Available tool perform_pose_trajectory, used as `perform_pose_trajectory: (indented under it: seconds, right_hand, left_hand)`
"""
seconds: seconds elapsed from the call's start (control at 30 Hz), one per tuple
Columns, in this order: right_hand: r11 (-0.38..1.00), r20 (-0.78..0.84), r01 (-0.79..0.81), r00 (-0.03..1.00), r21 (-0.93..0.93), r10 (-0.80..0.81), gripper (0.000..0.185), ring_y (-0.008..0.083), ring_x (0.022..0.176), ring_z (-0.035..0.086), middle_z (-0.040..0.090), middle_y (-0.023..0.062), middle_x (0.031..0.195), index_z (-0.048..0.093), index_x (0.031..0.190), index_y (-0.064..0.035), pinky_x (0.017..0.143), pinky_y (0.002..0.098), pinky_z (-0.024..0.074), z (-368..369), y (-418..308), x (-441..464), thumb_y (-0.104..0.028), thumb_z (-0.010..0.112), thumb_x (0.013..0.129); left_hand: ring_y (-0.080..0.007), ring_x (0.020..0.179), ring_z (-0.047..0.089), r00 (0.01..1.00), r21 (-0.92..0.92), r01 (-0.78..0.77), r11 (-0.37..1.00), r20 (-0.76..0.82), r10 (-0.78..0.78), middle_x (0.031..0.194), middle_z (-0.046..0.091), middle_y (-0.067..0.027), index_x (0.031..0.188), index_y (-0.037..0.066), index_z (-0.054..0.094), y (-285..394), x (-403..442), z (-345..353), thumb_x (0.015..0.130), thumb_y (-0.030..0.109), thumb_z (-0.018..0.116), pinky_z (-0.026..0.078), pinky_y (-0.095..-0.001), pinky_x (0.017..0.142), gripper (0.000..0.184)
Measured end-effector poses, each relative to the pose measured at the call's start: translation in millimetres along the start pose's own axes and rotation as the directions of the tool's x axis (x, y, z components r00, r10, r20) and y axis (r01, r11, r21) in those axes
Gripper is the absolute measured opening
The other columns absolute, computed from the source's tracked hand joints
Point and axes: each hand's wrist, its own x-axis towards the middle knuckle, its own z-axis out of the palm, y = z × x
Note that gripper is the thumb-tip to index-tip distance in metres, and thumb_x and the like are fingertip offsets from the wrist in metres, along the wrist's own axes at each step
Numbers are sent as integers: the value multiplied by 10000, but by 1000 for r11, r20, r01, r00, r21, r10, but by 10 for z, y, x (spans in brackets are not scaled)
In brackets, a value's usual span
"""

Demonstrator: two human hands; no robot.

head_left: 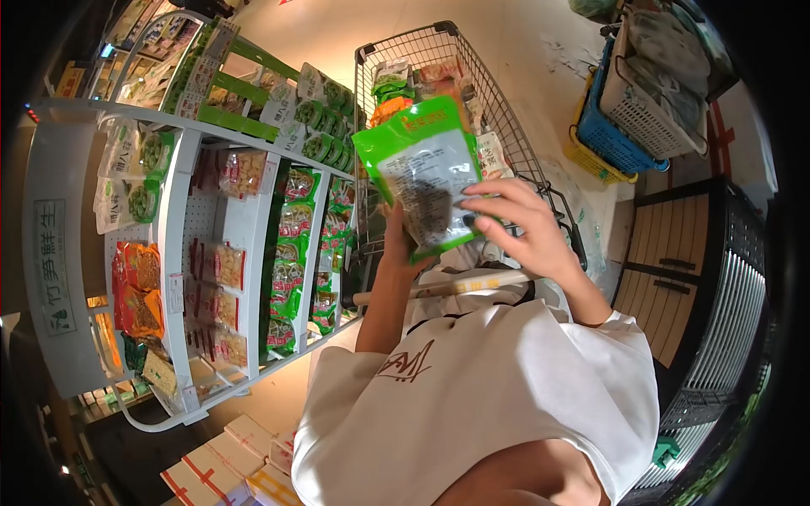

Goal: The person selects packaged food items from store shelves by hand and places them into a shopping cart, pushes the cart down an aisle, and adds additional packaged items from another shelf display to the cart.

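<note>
A green and clear packet point(426, 181) is held up in front of the chest, its printed label facing the camera. My left hand point(396, 236) grips the packet's lower left edge, and its fingers are partly hidden behind it. At the packet's right side is my right hand point(523, 223), fingers apart, the tips at or just over the edge. Beyond the packet stands a wire shopping cart point(498, 88) holding several packets in green, orange and red. The cart's handle point(472, 285) runs below my hands.
On the left, a white shelf rack point(173, 253) bears rows of packaged food. Stacked baskets point(603, 118) stand at the upper right, above a wood-panelled cabinet point(671, 228). Cardboard boxes point(224, 460) lie at the lower left.
</note>
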Motion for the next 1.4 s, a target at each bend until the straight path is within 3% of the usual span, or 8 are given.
perform_pose_trajectory:
  seconds: [0.07, 0.57, 0.8, 0.9, 1.13, 1.23, 1.33, 1.4]
  right_hand:
    - [995, 44, 33, 999, -93, -29, 125, 252, 935, 553, 630, 37, 1005, 698, 921, -63, 858, 355, 455, 125, 21, -54, -98, 673, 803]
    - [997, 33, -76, 996, -22, 77, 158, 264, 1002, 567, 633, 72, 1063, 673, 966, -34, 892, 363, 428, 55, 112, -215, -80, 647, 818]
    - [998, 36, -60, 997, -23, 61, 168, 285, 1037, 570, 620, 93, 1111, 662, 983, -23, 908, 377, 437, 52, 133, -275, -73, 640, 824]
    - [996, 51, -89, 995, -24, 90, 182, 296, 1051, 569, 611, 100, 1127, 654, 1002, -20, 919, 376, 435, 47, 149, -303, -81, 639, 830]
    - [934, 10, -305, 951, 184, 309, 468, 293, 1119, 558, 576, 165, 1199, 524, 1248, -12, 946, 358, 428, 16, 147, -341, -246, 661, 866]
    - [760, 113, -439, 890, 479, 442, 566, 243, 1123, 558, 569, 164, 1224, 441, 1325, 8, 953, 339, 423, 109, 223, -417, -287, 646, 887]
    - [687, 111, -495, 845, 531, 523, 556, 207, 1099, 561, 577, 146, 1207, 415, 1332, 31, 956, 337, 423, 203, 412, -388, -265, 622, 910]
    - [385, 216, -592, 701, 708, 679, 459, 184, 1058, 581, 596, 122, 1188, 451, 1295, 26, 936, 336, 446, 151, 649, -300, -178, 609, 916]
  left_hand:
    - [-291, 1153, 549, 983, 289, 1, 957, -175, 52, 1304, 526, -141, 1352, 58, 423, -18, -44, 160, 911, 571, 420, 457, -439, 963, 677]
    - [-266, 1154, 549, 984, 286, -25, 958, -160, 73, 1293, 526, -142, 1345, 38, 425, -116, 108, 174, 973, 483, 359, 465, -400, 964, 584]
    - [-290, 1104, 583, 970, -350, 245, 904, 97, -225, 1258, 550, -173, 1309, 3, 452, -228, 126, 201, 982, 361, 393, 502, -417, 942, 488]
    - [-280, 1073, 603, 961, -351, 272, 896, 59, -269, 1228, 572, -167, 1290, 2, 471, -303, 176, 117, 973, 344, 431, 517, -408, 922, 468]
    - [-224, 1032, 611, 960, 20, 280, 960, 18, -280, 1205, 572, -130, 1332, 19, 423, -348, 317, 84, 930, 300, 568, 525, -366, 868, 512]
    - [-187, 1014, 596, 984, 343, 162, 925, -131, -123, 1222, 546, -108, 1393, 42, 338, -393, 408, 297, 918, 250, 609, 498, -322, 866, 585]
    - [-151, 961, 583, 934, 353, 165, 921, -355, -32, 1168, 573, -94, 1411, 47, 291, -461, 512, 502, 925, 230, 616, 454, -272, 852, 612]
    - [-152, 942, 590, 954, 514, 181, 839, -298, -23, 1101, 607, -79, 1395, 39, 302, -361, 547, 493, 925, 220, 615, 458, -274, 838, 593]
